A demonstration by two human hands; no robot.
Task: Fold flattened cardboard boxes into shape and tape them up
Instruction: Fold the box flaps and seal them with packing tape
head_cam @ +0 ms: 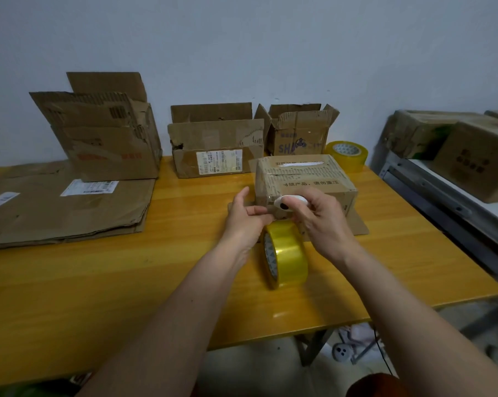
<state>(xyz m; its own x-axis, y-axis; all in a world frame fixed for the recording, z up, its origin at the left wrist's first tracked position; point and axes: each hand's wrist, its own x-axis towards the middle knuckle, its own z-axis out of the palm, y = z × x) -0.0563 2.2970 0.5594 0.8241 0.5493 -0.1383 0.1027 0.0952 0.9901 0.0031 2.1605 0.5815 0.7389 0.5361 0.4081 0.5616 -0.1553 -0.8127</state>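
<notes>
The small box [303, 181] sat upside down on the yellow counter [127, 282], bottom flaps shut and a clear strip of tape run along its seam, so it was already in shape. The left hand [243, 217] pinched the tape where it left the box's near edge, seemingly to keep it taut. The right hand [318, 216] gripped a small white cutter [289, 202] against that stretch, apparently ready to sever it. The tape roll [283, 255] hung or stood just below, on edge. A spare roll [346, 156] sat behind the box; flattened boxes [64, 207] waited at left, well apart, still unfolded
</notes>
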